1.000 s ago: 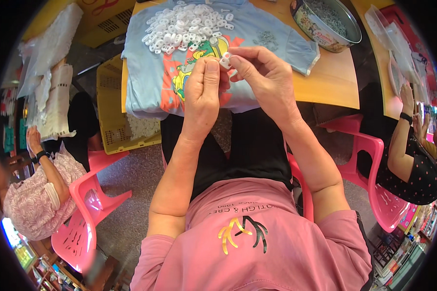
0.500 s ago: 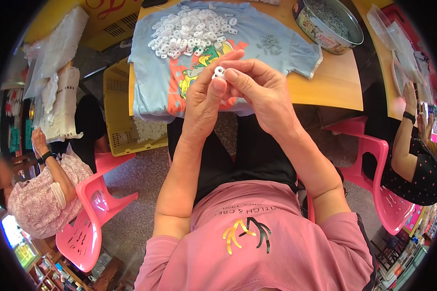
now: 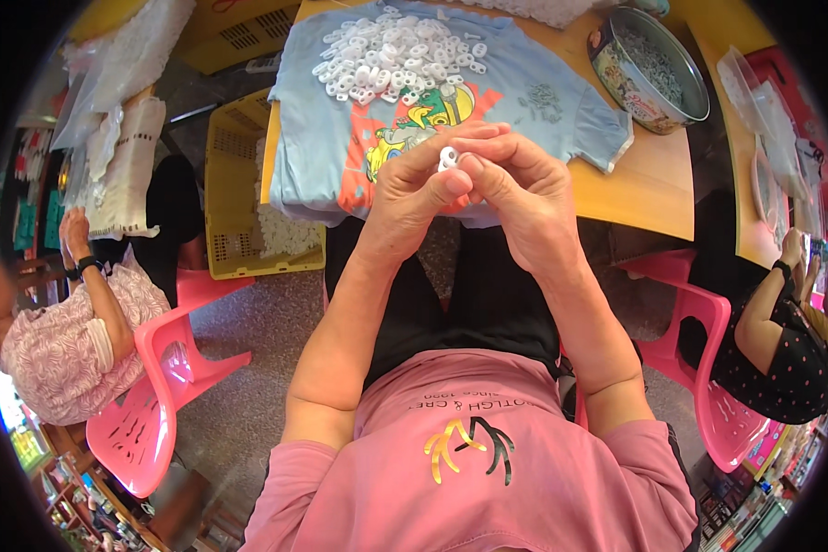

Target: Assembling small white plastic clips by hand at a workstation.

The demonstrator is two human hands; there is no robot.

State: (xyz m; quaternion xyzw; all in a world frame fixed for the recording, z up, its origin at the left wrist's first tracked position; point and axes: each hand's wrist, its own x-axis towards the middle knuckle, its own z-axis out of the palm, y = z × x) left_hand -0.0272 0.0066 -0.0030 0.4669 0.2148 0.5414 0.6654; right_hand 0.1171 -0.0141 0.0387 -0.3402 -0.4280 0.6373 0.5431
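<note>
A small white plastic piece with round holes (image 3: 448,158) is pinched between the fingertips of both my hands, above the front part of a light blue T-shirt. My left hand (image 3: 412,191) grips it from the left, thumb tip just below it. From the other side my right hand (image 3: 527,191) presses thumb and fingers on it. Whether a screw is in the fingers too is hidden. Beyond the hands, a heap of similar white two-hole pieces (image 3: 391,51) lies on the T-shirt (image 3: 313,147). Several small grey screws (image 3: 541,101) lie to its right.
A round tin (image 3: 616,85) full of grey screws stands at the table's (image 3: 649,189) far right. Left of the table sits a yellow crate (image 3: 230,212) with white pieces. Pink chairs (image 3: 161,368) flank me, and a person works on either side.
My view has shifted a little, so table and hands appear moved. My right fingers have closed further around the white piece; both hands still hold it.
</note>
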